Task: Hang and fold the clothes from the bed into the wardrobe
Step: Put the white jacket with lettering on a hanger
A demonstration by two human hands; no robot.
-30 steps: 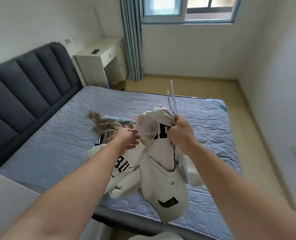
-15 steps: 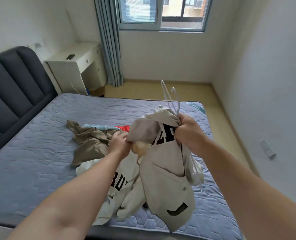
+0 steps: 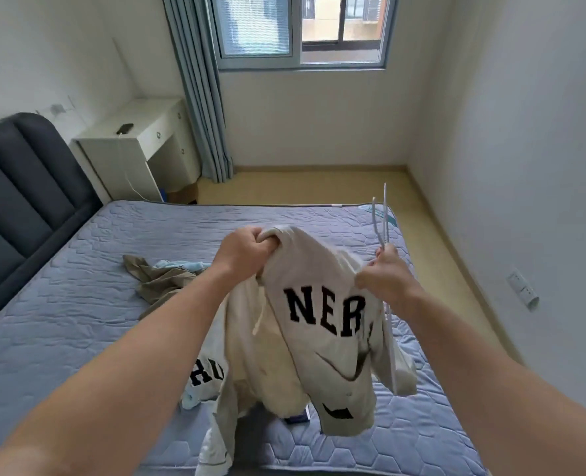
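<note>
1. Cream sweatshirt point(image 3: 319, 338), black letters "NER" across it: you hold it up over the near half of the bed point(image 3: 79, 321). Its lower edge hangs toward the mattress; contact cannot be told.
2. Left grip point(image 3: 247, 250): clenched on a bunch of the sweatshirt's top edge, above the middle of the bed.
3. Right grip point(image 3: 386, 276): clenched on the other side of that top edge together with the white hangers point(image 3: 381, 218), above the right part of the bed. Their hooks stand up past your knuckles, and their lower bars hang along the sweatshirt's right side.
4. Second cream garment point(image 3: 209, 372), letters "RU" showing: lies on the near half of the bed, partly covered by the sweatshirt.
5. Olive garment point(image 3: 161, 283): crumpled at the middle of the bed, with a light blue cloth point(image 3: 178, 265) touching its far side.
6. Small dark blue item point(image 3: 298, 419): on the bed under the sweatshirt, mostly hidden.
7. Dark padded headboard point(image 3: 20, 187): at the left end of the bed.
8. White tabletop point(image 3: 147, 115): beyond the far left corner of the bed, with a dark phone point(image 3: 125, 128) lying on it.
9. Blue-grey curtain point(image 3: 199, 97) and window point(image 3: 302, 29): beyond the far side of the bed.
</note>
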